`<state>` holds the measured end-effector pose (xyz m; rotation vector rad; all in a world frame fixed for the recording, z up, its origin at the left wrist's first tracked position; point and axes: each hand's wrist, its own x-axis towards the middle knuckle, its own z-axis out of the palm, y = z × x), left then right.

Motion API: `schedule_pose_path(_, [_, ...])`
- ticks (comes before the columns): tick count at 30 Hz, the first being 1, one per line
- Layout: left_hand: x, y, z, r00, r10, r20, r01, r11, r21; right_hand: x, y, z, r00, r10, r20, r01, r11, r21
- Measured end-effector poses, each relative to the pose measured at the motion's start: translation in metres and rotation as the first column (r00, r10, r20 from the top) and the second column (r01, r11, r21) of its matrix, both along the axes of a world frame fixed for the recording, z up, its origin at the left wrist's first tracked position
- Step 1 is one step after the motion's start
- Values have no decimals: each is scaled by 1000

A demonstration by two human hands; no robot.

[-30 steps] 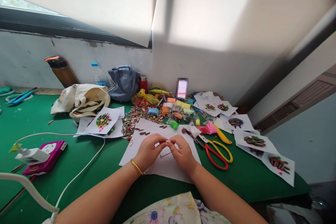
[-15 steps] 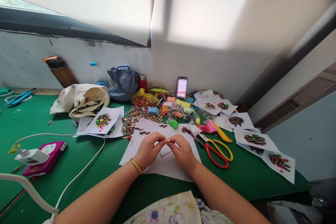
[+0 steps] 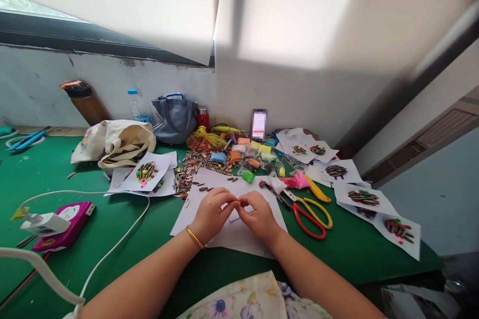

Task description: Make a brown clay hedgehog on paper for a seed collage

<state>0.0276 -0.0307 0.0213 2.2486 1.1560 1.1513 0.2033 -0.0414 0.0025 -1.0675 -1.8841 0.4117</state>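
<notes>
My left hand, with a gold bangle at the wrist, and my right hand meet above white paper. Thumbs and forefingers of both are pinched together, tip against tip. Whatever lies between the fingertips is hidden now; half a second ago a small white piece showed there. Under the hands a smaller sheet is partly covered. Several dark striped sunflower seeds lie on the paper beyond my left hand. To the right of my right hand are scissors with one red and one yellow handle.
Behind the paper lie a heap of sunflower seeds and coloured clay packets. Seed-decorated sheets line the right edge, more the left. A phone leans on the wall. A white cable crosses the green table at left.
The fingertips have closed together, and the small white piece that showed between them is now out of sight. Both hands otherwise stay in nearly the same place.
</notes>
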Motion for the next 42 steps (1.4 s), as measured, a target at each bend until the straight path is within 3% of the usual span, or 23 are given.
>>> schedule_pose_path(7, [0, 0, -1, 999, -4, 50, 4, 1000, -18, 4, -2, 4, 993, 58, -105, -63, 997, -48])
schedule_pose_path(10, [0, 1, -5, 996, 37, 81, -30, 996, -80, 5, -2, 4, 987, 75, -145, -85, 994, -63])
schedule_pose_path(13, [-1, 2, -6, 995, 4, 101, 10, 991, -132, 5, -2, 3, 981, 84, -177, -99, 992, -74])
schedule_pose_path(22, [0, 2, -7, 995, -46, 94, 62, 981, -182, 4, -2, 1, 980, 28, -196, -41, 997, -65])
schedule_pose_path(27, [0, 2, -2, 995, 38, 93, -18, 977, -210, 6, -2, -1, 988, 14, -154, -17, 1000, -24])
schedule_pose_path(30, [1, 1, 4, 986, 59, 159, -3, 944, -329, 6, 0, -2, 988, 26, -151, -23, 1000, 22])
schedule_pose_path(34, [3, 1, 6, 962, -3, 272, 144, 855, -499, 5, 0, -2, 988, 112, -111, -105, 992, 68])
schedule_pose_path(42, [2, 2, 4, 931, -32, 364, 256, 768, -587, 4, 0, 4, 989, 91, -113, -84, 994, 66])
